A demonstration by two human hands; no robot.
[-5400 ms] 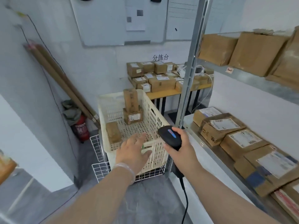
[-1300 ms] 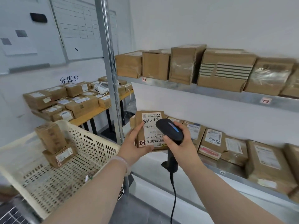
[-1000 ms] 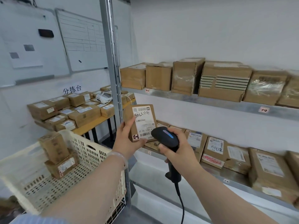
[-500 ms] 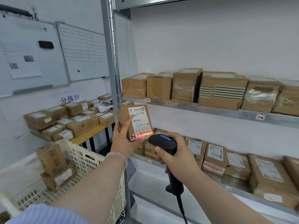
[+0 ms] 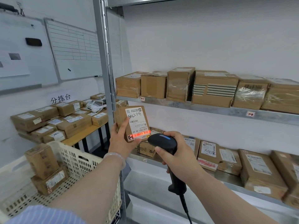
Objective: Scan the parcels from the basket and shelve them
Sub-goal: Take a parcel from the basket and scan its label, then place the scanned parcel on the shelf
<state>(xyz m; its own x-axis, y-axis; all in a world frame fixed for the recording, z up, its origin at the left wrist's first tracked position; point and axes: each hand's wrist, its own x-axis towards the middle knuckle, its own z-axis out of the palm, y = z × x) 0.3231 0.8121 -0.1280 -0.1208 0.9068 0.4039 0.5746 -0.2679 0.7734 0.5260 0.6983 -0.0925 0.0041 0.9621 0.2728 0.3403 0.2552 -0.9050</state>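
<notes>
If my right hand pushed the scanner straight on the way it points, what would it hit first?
Probably the scanner would meet the parcel in your left hand, at the red scan line; depth is unclear.

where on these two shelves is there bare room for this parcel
Upper shelf is packed box to box. Lower shelf shows only a bare front strip ahead of its parcels. Its left end, behind the held parcel, is hidden.

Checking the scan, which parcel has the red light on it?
The parcel held in the left hand; a red line from the scanner glows across its barcode. No other parcel is lit.
</notes>
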